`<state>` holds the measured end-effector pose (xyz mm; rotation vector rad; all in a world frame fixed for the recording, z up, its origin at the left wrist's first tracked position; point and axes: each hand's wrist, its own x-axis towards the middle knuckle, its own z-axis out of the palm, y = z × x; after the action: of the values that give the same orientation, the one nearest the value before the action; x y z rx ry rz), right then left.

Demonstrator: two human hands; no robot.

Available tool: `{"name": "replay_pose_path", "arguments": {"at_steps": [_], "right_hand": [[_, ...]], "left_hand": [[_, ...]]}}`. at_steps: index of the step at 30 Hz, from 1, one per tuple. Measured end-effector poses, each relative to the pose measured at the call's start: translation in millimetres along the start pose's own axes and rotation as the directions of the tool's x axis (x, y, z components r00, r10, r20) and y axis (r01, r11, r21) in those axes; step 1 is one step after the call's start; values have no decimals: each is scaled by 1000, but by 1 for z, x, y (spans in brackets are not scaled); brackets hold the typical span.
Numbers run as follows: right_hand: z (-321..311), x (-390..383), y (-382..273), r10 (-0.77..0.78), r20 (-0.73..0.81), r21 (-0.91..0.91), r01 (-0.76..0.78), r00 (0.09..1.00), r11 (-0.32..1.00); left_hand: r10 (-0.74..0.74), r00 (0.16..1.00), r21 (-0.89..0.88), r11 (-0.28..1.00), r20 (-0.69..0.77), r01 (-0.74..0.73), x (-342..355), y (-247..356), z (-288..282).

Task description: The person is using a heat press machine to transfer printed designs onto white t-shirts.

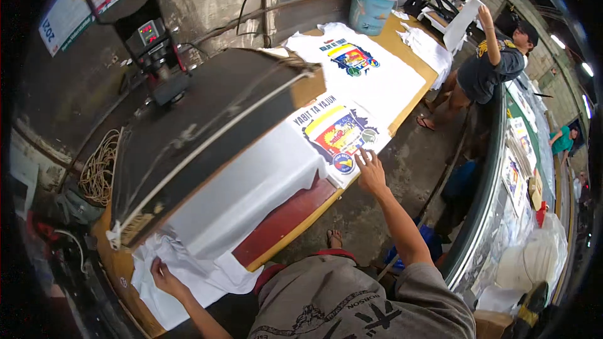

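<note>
My right hand (370, 169) rests with fingers apart and slightly curled at the edge of a white printed piece (333, 132) bearing a colourful design. My left hand (166, 279) touches crumpled white fabric (207, 282) at the lower left, its fingers loosely apart. Between my hands, smooth white fabric (232, 188) lies over a red pad (282, 216), beside a large dark press plate (195, 94) with a cord along its edge. Farther back, a white shirt (396, 94) with a similar colourful print lies on the wooden table (411, 41).
A machine with a display (151, 56) and coiled rope (100, 166) are at left. Stacked buckets (374, 6) stand at the back. A co-worker (490, 69) holds up white material at right, beside a long cluttered counter (521, 226). Another person (562, 141) is farther along.
</note>
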<state>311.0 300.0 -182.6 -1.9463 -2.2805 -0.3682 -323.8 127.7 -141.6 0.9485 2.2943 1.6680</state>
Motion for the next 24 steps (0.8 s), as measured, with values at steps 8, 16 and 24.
{"name": "replay_pose_path", "arguments": {"at_steps": [8,16,24], "right_hand": [[68,-19,64,-272,-58,-20,272,960,962],[19,29,103,-421,-235,280,476,876,833],[-114,52,134,208,-169,856,39,963,515]], "left_hand": [[-268,946,-281,936,-181,212,-217,63,43],[72,941,34,996,331,-88,-322,144,115],[18,212,-95,928,977,361,-365,226,301]]}}
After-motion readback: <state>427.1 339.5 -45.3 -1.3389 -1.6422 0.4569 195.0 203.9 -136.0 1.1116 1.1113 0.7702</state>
